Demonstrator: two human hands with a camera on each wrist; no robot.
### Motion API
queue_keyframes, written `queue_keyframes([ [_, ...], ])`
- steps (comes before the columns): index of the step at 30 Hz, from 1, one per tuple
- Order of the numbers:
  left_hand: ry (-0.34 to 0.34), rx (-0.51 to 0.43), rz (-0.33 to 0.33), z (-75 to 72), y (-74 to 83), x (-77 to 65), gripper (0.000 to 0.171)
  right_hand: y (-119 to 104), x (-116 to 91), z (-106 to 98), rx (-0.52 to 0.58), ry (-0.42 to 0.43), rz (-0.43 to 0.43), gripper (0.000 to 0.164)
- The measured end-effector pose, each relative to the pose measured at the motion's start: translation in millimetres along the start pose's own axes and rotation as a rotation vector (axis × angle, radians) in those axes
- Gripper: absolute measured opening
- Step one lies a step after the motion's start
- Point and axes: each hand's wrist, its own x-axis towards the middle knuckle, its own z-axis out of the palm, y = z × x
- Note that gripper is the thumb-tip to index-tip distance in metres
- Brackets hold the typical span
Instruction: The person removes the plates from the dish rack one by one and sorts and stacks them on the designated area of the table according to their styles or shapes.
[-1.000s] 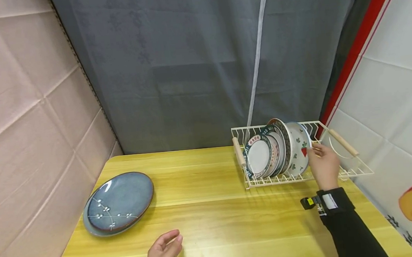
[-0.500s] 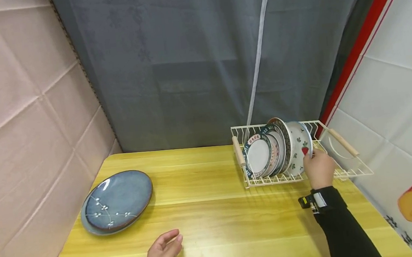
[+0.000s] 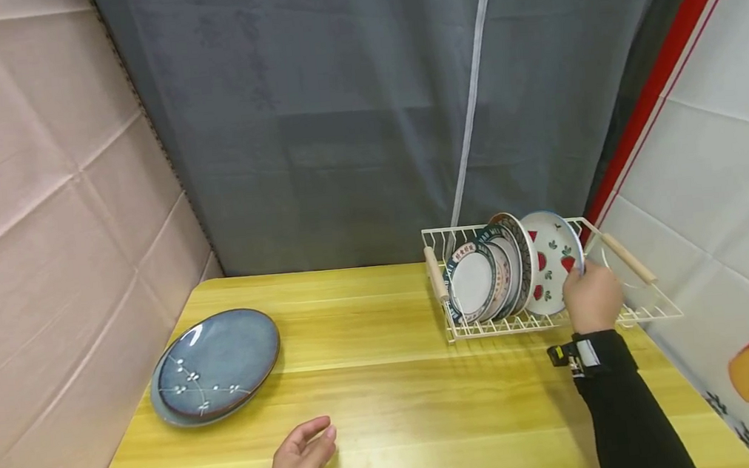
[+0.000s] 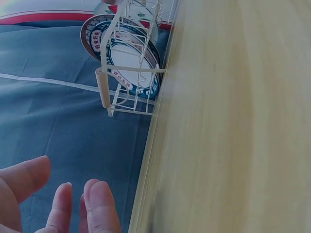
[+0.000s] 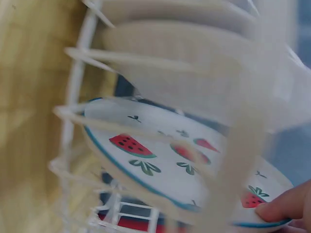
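A white plate (image 3: pixel 551 256) with red watermelon slices, green leaves and a blue rim stands on edge in the cream wire dish rack (image 3: pixel 523 330). My right hand (image 3: pixel 592 297) pinches its right edge; in the right wrist view the thumb (image 5: pixel 282 206) presses the plate's face (image 5: pixel 165 145), and the other fingers are mostly hidden behind the rim. Left of this plate, a brown-patterned dish (image 3: pixel 523 265) and several green-rimmed plates (image 3: pixel 472 285) lean in the rack. My left hand (image 3: pixel 303 459) hovers over the front of the table, fingers loosely bent and holding nothing.
Two blue-grey oval plates (image 3: pixel 225 358), the upper one with white blossoms, lie stacked at the left of the wooden table (image 3: pixel 390 411). A grey curtain (image 3: pixel 338 118) hangs behind. The rack has wooden handles (image 3: pixel 628 258) and stands close to the white right wall (image 3: pixel 731 180).
The watermelon plate has shifted right, away from the brown-patterned dish, and turned so more of its face shows. My right hand moved slightly left, then right with it. The left hand stayed nearly still.
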Motion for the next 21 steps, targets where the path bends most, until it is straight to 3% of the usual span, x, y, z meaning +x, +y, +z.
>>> queue_keyframes([
  [5,-0.005,-0.009,-0.004,1.9,-1.4,1.2,0.051,-1.8,1.6,-23.1,0.044,0.113,0.021,0.032],
  [14,-0.005,-0.021,0.007,6.2,0.4,2.8,0.048,-7.0,-16.5,-62.5,0.123,0.358,0.041,0.033],
  [21,-0.006,-0.012,-0.001,7.2,-0.2,2.2,0.048,-17.8,-29.0,-85.0,0.235,0.482,0.191,0.032],
])
